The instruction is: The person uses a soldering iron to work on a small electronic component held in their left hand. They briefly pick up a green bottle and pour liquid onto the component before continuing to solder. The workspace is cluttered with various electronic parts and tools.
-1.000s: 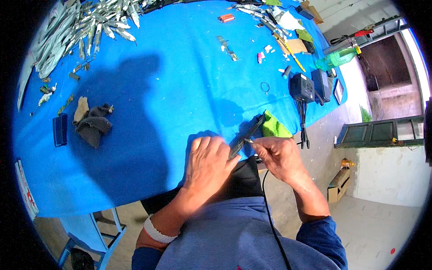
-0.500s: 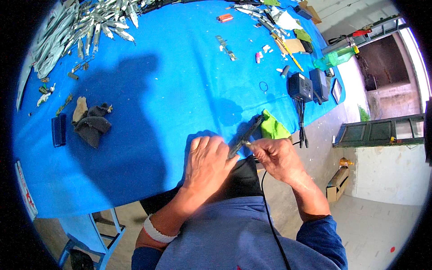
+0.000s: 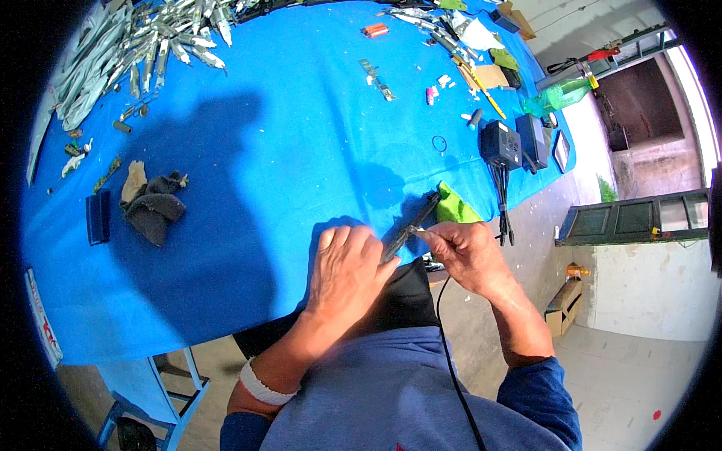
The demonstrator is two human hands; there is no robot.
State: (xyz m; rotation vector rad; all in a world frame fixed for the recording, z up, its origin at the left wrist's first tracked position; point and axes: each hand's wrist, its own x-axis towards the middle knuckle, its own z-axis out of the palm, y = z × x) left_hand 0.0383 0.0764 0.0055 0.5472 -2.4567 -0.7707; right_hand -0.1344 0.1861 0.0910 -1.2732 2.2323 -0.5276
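A long, narrow dark piece (image 3: 407,232) lies slantwise at the near edge of the blue-covered table, its kind not clear. My left hand (image 3: 344,264) is closed on its near end, thumb along it. From the other side my right hand (image 3: 468,254) pinches a small pale bit at the middle of that piece; what the bit is, I cannot make out. Beside the far end is a bright green cloth (image 3: 456,207), partly behind my right hand. A thin black cable (image 3: 445,338) hangs down past my right forearm.
Black power units (image 3: 502,144) with cables sit at the table's right edge, near a green bottle (image 3: 560,98). A grey cloth (image 3: 155,210) and a dark blue block (image 3: 98,218) lie left. Many silvery strips (image 3: 162,45) are heaped far left. A blue stool (image 3: 154,398) stands below.
My right hand has shifted slightly up and to the right, and its pinch sits a little higher on the dark piece. My left hand stays nearly in place.
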